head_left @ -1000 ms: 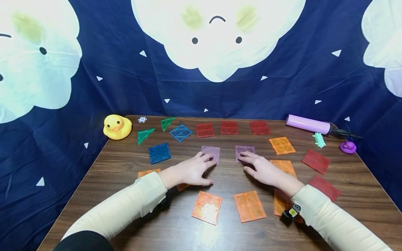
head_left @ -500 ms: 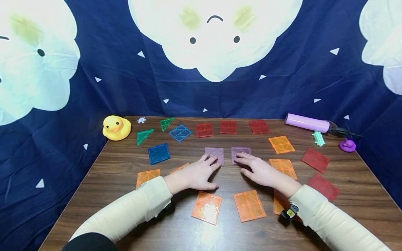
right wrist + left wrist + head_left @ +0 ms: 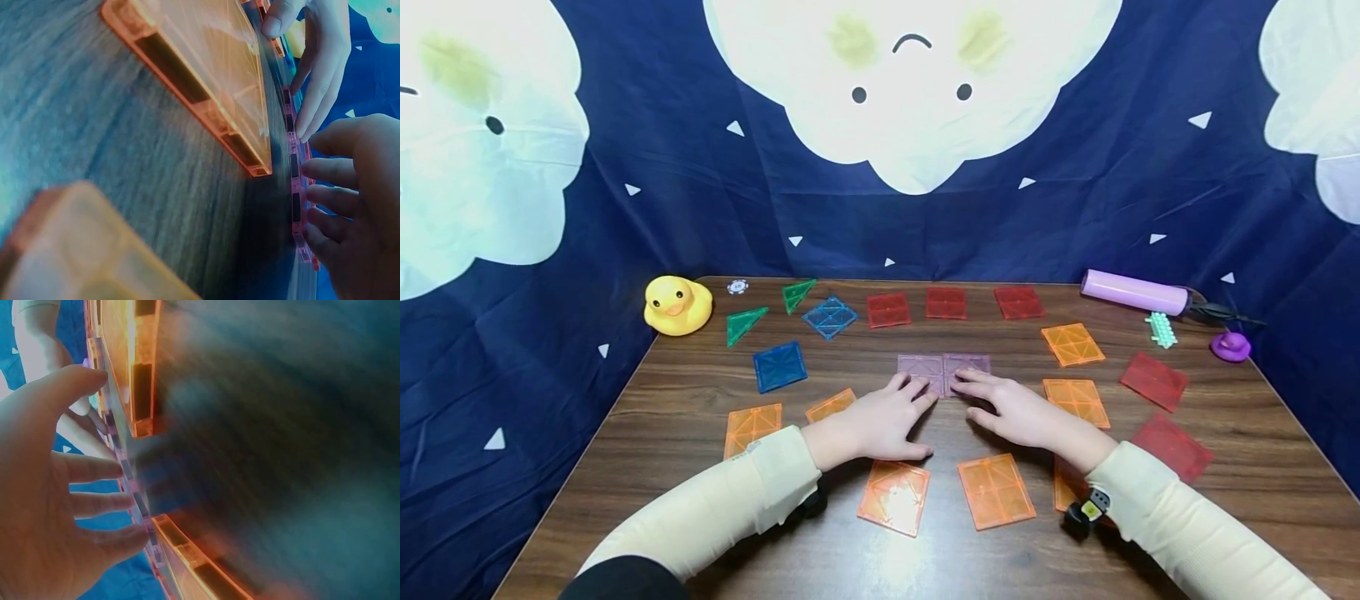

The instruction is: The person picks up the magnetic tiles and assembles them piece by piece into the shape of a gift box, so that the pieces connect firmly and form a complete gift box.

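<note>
Purple tiles (image 3: 917,365) (image 3: 967,361), earlier apart, now edge-to-edge under fingertips (image 3: 962,387) of spread hands (image 3: 883,421) (image 3: 1018,408)

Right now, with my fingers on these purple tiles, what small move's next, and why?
I'd probably lift the left fingers and right fingers gently, since the left purple tile and right purple tile lie flat and appear to meet edge to edge.

This looks like a play corner or a staged tabletop set, though whether it is in a home or a studio cannot be told. A navy-blue cloth backdrop (image 3: 662,125) printed with white clouds (image 3: 917,137) and small white triangles (image 3: 1200,120) hangs around a dark-brown wood-grain table (image 3: 658,425), which carries a round yellow toy duck (image 3: 677,307), a small purple toy duck (image 3: 1230,347) and flat see-through coloured plastic tiles (image 3: 996,492).
</note>
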Tool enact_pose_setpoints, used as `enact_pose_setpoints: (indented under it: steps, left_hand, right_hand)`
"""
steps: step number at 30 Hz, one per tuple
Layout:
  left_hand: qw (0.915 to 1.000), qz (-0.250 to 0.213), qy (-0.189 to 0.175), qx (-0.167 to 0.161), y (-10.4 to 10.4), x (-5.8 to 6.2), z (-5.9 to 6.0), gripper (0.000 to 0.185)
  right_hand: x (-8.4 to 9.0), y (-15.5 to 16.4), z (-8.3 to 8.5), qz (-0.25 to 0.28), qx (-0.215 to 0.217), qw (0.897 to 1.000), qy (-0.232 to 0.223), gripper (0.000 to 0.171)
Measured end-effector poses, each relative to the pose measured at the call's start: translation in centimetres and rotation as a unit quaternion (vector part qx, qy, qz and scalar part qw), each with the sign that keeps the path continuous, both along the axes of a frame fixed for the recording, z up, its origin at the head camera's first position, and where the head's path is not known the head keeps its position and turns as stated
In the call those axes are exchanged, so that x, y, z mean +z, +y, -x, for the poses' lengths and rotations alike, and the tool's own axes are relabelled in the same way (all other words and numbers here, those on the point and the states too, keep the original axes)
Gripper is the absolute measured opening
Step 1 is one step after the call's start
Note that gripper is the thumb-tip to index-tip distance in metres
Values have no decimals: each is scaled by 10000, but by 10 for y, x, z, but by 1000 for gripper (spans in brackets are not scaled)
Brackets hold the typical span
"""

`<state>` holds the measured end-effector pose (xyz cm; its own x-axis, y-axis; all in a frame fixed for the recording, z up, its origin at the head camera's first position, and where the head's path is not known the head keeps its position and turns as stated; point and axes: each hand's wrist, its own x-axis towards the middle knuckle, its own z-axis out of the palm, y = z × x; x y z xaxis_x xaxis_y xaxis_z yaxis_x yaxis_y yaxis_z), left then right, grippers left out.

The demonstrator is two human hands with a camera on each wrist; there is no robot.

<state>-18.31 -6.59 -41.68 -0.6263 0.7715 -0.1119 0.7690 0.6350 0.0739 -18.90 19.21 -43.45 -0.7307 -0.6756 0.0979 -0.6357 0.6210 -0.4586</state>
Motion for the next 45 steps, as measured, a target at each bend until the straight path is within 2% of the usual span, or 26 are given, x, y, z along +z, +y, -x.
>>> enact_pose_setpoints:
  steps: [7, 16, 21, 27, 30, 35, 40, 45]
  left_hand:
    - [9999, 94, 83, 77, 3, 0, 0, 79]
    - [9999, 152, -9, -4, 6, -4, 3, 85]
    - [9996, 276, -34, -22, 8, -6, 4, 86]
    - [9993, 353, -119, -74, 10, -5, 4, 87]
    - [9991, 389, -147, -61, 10, -5, 3, 89]
    - [9990, 417, -174, 3, 9, -6, -1, 93]
    - [9992, 372, -109, 11, 9, -7, -1, 92]
    - [9991, 396, -161, 22, 8, -8, 0, 94]
  right_hand:
    - [2, -1, 1, -18, 50, 10000, -33, 44]
    - [5, -1, 11, 64, 24, 9997, 253, 34]
    - [7, -2, 27, 454, -63, 9980, 437, 25]
    - [12, 0, 62, 716, -461, 9950, 528, 26]
    - [13, -4, 82, 620, -715, 9947, 408, 30]
    - [13, -17, 107, 210, -870, 9956, 261, 40]
    - [12, -29, 120, -255, -809, 9960, 294, 50]
    - [7, -37, 125, -575, -445, 9972, 172, 54]
